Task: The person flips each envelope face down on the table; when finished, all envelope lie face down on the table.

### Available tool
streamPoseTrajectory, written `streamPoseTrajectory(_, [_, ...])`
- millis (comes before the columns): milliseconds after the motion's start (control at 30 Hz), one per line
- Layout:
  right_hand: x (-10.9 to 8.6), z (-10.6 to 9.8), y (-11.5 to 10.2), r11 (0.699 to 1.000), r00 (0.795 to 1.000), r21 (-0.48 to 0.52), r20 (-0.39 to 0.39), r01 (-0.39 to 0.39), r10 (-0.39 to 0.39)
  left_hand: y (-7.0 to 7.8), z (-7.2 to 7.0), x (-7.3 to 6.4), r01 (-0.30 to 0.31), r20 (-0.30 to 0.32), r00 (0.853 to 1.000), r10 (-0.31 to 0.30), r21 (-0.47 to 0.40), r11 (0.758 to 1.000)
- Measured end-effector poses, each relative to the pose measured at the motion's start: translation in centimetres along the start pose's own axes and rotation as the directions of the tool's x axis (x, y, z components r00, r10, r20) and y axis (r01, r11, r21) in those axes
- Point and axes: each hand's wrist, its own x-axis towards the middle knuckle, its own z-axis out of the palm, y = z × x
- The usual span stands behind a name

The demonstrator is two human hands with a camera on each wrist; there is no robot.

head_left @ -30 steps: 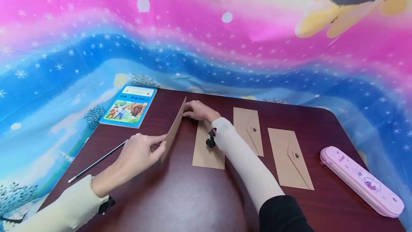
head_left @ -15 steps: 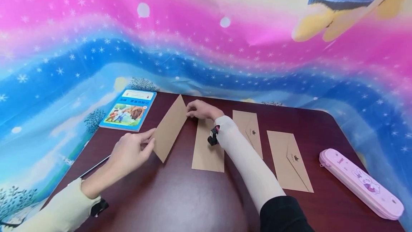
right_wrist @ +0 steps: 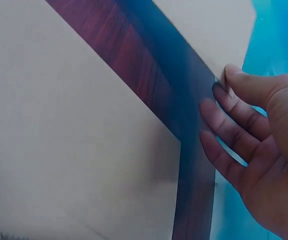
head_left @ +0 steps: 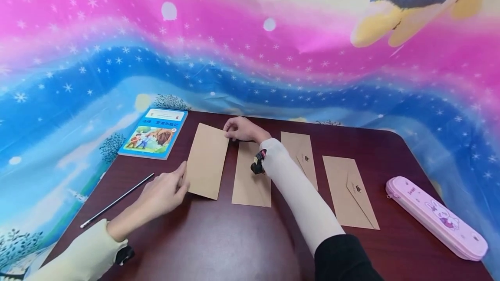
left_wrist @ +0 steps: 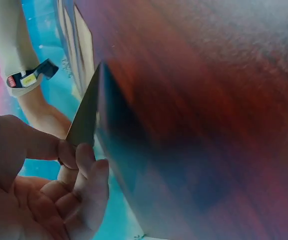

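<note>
A brown kraft envelope, plain side showing, is held slightly tilted over the table between both hands. My left hand pinches its left edge; in the left wrist view the envelope appears nearly edge-on between thumb and fingers. With thumb and forefinger, my right hand pinches the far right corner, and the other fingers are spread in the right wrist view. Just right of it, a second envelope lies flat, partly hidden by the right hand and wrist.
Two more envelopes, a middle one and a right one, lie with crown-marked flaps up. A pink pencil case is at the right. A blue book and a pencil lie left on the dark red table.
The held envelope has turned from nearly edge-on to almost flat, its plain face now upward. My left hand moved left, then slightly lower, while the right hand stayed near the same corner.
</note>
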Motion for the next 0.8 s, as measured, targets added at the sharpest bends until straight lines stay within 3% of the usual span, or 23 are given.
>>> streamPoseTrajectory(133, [0.1, 0.4, -0.3, 0.999, 1.000, -0.051, 0.005, 0.007, -0.006, -0.3, 0.7, 0.3, 0.020, 0.100, 0.995, -0.026, 0.057, 0.998])
streamPoseTrajectory(367, [0.2, 1.2, -0.6, 0.990, 0.997, -0.141, 0.064, -0.031, 0.040, -1.0, 1.9, 0.7, 0.021, 0.191, 0.980, -0.046, 0.132, 0.991])
streamPoseTrajectory(800, [0.4, 2.3, -1.0, 0.968, 0.997, -0.249, 0.064, -0.031, 0.049, -1.2, 2.0, 1.8, -0.008, 0.250, 0.967, -0.045, 0.207, 0.978])
